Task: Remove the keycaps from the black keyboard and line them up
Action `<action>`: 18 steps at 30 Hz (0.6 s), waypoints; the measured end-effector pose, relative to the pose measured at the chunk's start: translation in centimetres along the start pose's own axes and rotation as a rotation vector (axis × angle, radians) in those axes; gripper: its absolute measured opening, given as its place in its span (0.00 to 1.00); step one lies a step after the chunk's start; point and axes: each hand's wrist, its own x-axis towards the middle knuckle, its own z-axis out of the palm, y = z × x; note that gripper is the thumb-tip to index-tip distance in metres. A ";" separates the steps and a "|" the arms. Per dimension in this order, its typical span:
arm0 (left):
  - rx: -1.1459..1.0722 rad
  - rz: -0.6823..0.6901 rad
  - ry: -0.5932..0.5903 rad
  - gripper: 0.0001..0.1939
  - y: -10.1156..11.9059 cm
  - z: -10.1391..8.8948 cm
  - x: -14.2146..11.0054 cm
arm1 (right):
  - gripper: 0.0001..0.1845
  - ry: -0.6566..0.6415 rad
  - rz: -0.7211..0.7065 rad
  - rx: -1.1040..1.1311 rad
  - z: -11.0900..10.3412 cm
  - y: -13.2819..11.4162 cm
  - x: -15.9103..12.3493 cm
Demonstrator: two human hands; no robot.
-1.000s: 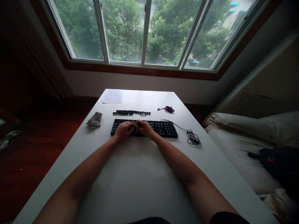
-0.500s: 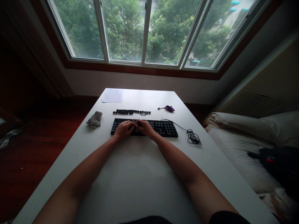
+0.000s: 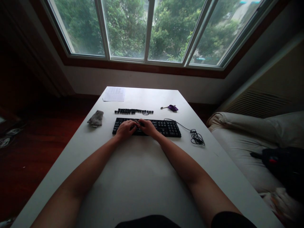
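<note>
Black keyboard (image 3: pixel 166 127) lies under my left hand (image 3: pixel 124 129) and right hand (image 3: pixel 146 127), both curled close; I can't tell if they grip anything. A careless forward sweep could scatter the loose keycaps (image 3: pixel 127 111) beyond.

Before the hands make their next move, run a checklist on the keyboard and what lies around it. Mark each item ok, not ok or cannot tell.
1. Keyboard lying on the table: ok.
2. Both hands at the keyboard: ok; the left hand and right hand are close together over it, left of its middle.
3. Loose keycaps off the keyboard: ok; they are lined up beyond it.
4. Cable neatly bundled: not ok; it lies in loose loops at the right.
5. Grey cloth clear of the hands: ok; it lies off to the left.
6. Anything held between the fingers: cannot tell; too small and dark.
</note>
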 end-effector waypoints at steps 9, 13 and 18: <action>0.003 0.011 0.007 0.08 -0.2 0.2 0.0 | 0.13 0.004 -0.026 0.006 0.2 0.4 0.1; 0.002 0.011 0.007 0.08 -0.2 0.1 0.0 | 0.14 0.009 -0.027 -0.004 0.2 0.5 0.1; -0.002 0.006 0.010 0.09 -0.2 0.1 0.0 | 0.14 0.014 -0.032 0.007 0.3 0.5 0.1</action>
